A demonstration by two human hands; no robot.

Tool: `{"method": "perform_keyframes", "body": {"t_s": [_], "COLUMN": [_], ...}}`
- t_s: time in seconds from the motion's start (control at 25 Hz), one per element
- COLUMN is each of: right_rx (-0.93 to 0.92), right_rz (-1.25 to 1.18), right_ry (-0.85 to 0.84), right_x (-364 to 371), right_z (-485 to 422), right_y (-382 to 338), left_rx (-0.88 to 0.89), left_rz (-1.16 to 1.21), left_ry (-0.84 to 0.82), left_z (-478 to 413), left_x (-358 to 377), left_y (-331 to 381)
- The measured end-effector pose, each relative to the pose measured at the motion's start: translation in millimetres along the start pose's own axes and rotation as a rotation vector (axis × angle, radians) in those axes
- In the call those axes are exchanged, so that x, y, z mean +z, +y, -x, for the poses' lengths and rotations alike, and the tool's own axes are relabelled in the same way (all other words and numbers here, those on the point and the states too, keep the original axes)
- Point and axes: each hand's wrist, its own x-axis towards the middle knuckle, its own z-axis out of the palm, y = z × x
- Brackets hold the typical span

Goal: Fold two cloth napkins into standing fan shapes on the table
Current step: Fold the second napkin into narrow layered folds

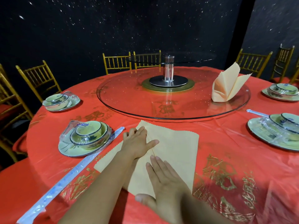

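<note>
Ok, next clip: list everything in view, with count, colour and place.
Flat napkin: one, peach, near table edge, under both hands.
Standing napkin: one, peach, on the turntable's right side.
Turntable: one, clear glass, table centre, with a smaller raised tier.
Tablecloth: one, red with gold print.
Wrapped dish sets: four, pale green, around the table's rim.
Wrapped chopsticks: one long packet left of the flat napkin; another at right.
Chairs: several, gold, around the table.
Left hand: flat on the napkin.
Right hand: flat on the napkin.
</note>
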Motion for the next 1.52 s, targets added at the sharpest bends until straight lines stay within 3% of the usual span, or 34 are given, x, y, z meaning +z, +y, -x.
{"method": "perform_keyframes", "body": {"t_s": [0.28, 0.44, 0.48, 0.76, 0.84, 0.92, 1.08, 1.28, 1.36, 1.52], "right_rx": [-0.135, -0.087, -0.041, 0.376, 0.302, 0.195, 0.069, 0.151, 0.152, 0.183], "right_rz": [0.046, -0.07, -0.11, 0.102, 0.145, -0.033, -0.287, -0.12, -0.077, -0.09], "right_ry": [0.284, 0.223, 0.119, 0.02, 0.09, 0.18, 0.042, 0.008, 0.019, 0.01], "right_x": [34, -19, -29, -38, -45, -49, -46, -33, -33, -33], "right_z": [25, -5, -21, -60, -64, -84, -130, -152, -154, -164], "right_y": [10, 13, 18, 109, 103, 79, 50, 51, 49, 49], "left_rx": [0.008, 0.015, 0.017, 0.015, 0.011, 0.013, 0.006, -0.105, -0.197, -0.308], "left_rz": [-0.005, 0.003, 0.005, 0.024, 0.018, 0.023, 0.136, 0.486, 0.402, 0.291], "left_ry": [0.01, 0.009, 0.002, 0.02, 0.017, 0.016, -0.008, 0.044, 0.115, 0.043], "left_z": [1, 0, -1, -1, -1, -1, -5, -32, -47, -70], "left_x": [1, 2, 2, 2, 3, 4, 0, -16, -23, -27], "left_y": [-1, -2, -2, -3, -3, -3, -7, -22, -21, -17]}}
